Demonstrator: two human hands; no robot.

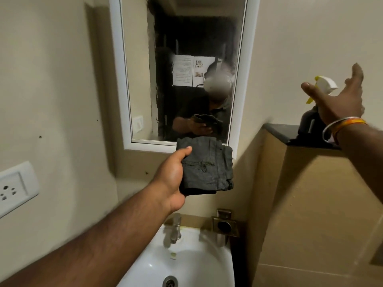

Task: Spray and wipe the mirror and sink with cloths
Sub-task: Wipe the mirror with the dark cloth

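Dark folded cloth [207, 165] gripped in left hand [172, 179]; right hand [342, 100] spread beside spray bottle [310, 119].

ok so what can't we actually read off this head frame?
- Spray bottle: body mostly hidden behind the right hand; whether the fingers touch it is unclear.
- Mirror: top cut off by the frame edge.
- Sink: front cut off at the bottom edge.
- Dark cloth: left hand fingers hidden beneath.

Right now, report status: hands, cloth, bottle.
Left hand grips cloth below mirror. Right hand open at bottle on ledge, not gripping. Nothing in the way.
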